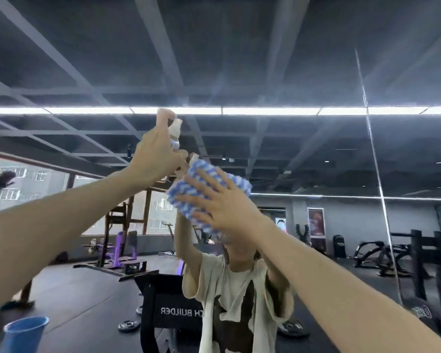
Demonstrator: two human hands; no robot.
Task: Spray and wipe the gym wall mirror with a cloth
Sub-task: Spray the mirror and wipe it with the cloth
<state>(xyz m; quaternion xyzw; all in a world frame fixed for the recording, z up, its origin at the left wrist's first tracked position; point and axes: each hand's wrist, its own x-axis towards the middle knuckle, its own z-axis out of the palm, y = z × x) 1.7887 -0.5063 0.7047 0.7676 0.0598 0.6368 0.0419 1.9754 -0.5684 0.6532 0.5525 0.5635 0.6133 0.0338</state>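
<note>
At the lower left edge stood a blue cup (23,332). Farther out, the left hand (155,159) gripped a small spray bottle (175,131), raised (white cap uppermost) just beside the cloth (206,165). The right hand (222,202), fingers straight and spread, pressed that blue-and-white cloth flat against the mirror (316,154).
</note>
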